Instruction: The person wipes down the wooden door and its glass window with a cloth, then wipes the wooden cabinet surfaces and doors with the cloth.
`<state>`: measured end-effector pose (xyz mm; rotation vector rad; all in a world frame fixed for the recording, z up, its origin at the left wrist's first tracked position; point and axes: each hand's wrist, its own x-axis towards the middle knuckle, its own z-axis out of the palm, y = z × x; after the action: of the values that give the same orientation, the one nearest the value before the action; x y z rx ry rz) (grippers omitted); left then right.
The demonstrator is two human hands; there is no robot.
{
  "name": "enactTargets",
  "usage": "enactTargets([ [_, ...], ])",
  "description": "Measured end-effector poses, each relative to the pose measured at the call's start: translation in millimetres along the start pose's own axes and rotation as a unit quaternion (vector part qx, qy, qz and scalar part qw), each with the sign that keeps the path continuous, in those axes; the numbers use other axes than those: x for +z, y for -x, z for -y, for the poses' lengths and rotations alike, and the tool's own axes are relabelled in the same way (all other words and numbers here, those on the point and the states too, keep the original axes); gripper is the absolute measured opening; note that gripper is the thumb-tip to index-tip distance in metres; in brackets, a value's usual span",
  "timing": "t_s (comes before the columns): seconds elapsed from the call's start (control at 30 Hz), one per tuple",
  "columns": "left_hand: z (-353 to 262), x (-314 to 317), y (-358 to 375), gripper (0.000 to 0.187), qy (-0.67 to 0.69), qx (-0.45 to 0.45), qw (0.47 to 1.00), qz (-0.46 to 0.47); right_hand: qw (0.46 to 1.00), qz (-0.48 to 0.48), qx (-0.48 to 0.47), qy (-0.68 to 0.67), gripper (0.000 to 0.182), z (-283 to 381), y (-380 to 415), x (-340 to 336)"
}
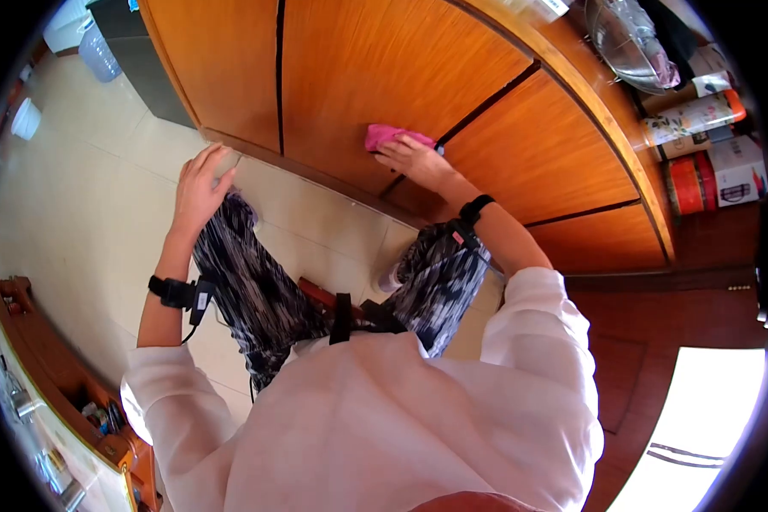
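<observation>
My right hand [416,160] presses a pink cloth [386,135] flat against the lower part of a wooden cabinet door [375,68], near the gap between two doors. My left hand [201,183] rests on my left knee with the fingers spread, holding nothing. Both wrists carry black bands. I am crouched low in patterned trousers and a white top.
The wooden cabinet's top [606,102] holds a metal bowl [627,43], tins and boxes [708,162] at the upper right. Pale tiled floor [85,171] spreads to the left. A low wooden shelf [51,358] with small items runs along the lower left. A plastic bottle [100,53] stands far left.
</observation>
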<state>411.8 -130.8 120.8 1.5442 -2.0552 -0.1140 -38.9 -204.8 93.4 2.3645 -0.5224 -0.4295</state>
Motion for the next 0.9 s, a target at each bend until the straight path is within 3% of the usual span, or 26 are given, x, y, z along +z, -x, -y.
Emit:
enactTargets([
  [0.03,7.5,0.0,12.6,0.033,0.000,-0.005,1.000,0.004,0.999,-0.031,0.010,-0.038,0.050,-8.7,-1.8,-12.4],
  [0.07,13.7,0.1,27.1,0.033,-0.021,-0.008,0.999,0.025,0.993,-0.074,0.080,-0.042,0.051,-21.2,0.3,-24.9],
  [0.1,16.4,2.1,41.8,0.033,-0.041,-0.012,0.998,0.047,0.979,-0.178,0.097,-0.025,0.052,-46.1,0.7,-17.6],
  [0.2,24.4,17.2,63.2,0.035,-0.051,0.024,0.998,0.004,0.967,-0.156,0.202,0.010,0.049,-105.7,3.4,-123.2],
  [0.33,9.2,18.3,62.4,0.032,-0.080,-0.010,0.997,-0.017,0.939,-0.230,0.246,0.064,0.050,-137.6,1.1,-173.8],
  [0.5,4.4,18.4,56.8,0.030,-0.097,-0.020,0.995,0.005,0.954,-0.208,0.214,0.011,0.049,-106.2,-11.5,-134.9],
  [0.53,4.6,17.9,55.7,0.029,-0.104,-0.018,0.994,0.007,0.948,-0.201,0.238,0.065,0.055,-95.1,-12.8,-125.8],
  [0.73,-10.6,5.7,39.1,0.025,-0.126,0.024,0.991,0.030,0.993,-0.054,0.102,-0.018,0.056,-25.6,-3.5,-42.5],
  [0.8,-17.5,2.7,23.2,0.023,-0.075,0.033,0.993,0.084,0.994,-0.046,0.101,-0.021,0.056,-16.8,-0.5,-33.8],
  [0.87,-18.9,6.1,9.7,0.020,-0.067,0.047,0.993,0.081,0.995,-0.033,0.094,-0.024,0.056,-16.9,0.3,-36.9],
  [0.9,-18.1,9.1,6.3,0.021,-0.061,0.036,0.990,0.118,0.986,-0.073,0.143,-0.041,0.056,-22.4,0.9,-47.9],
])
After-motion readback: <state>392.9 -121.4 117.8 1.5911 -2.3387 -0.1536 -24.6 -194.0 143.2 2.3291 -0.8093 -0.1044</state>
